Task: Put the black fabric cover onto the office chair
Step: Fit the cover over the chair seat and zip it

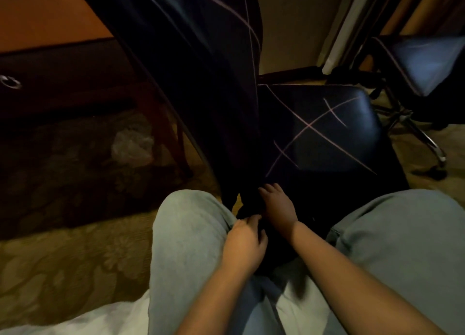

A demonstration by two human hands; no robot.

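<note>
Head view, looking down: 1 office chair (322,133) fills the centre, its black seat crossed by thin pink stitch lines and its tall backrest (201,82) rising toward the top of the frame. The black fabric cover (314,208) lies bunched over the near edge of the seat, lower centre, between the person's 2 grey-trousered knees (191,224).

Both hands are on it, 2 in all. The left hand (245,244) sits low centre with fingers curled together and the thumb closing on a fold of the cover. The right hand (276,206) is just above it, fingers side by side with tips bent down into the dark cloth where seat meets backrest. Whether they pinch it I cannot tell.

A 2nd chair (425,62) stands at the upper right, well apart. At the upper left is 1 wooden desk (50,19) with 1 metal ring pull (10,82). On the patterned carpet (63,259) at centre left lies 1 crumpled plastic bag (132,144). A white sheet (88,319) shows at the lower left.
</note>
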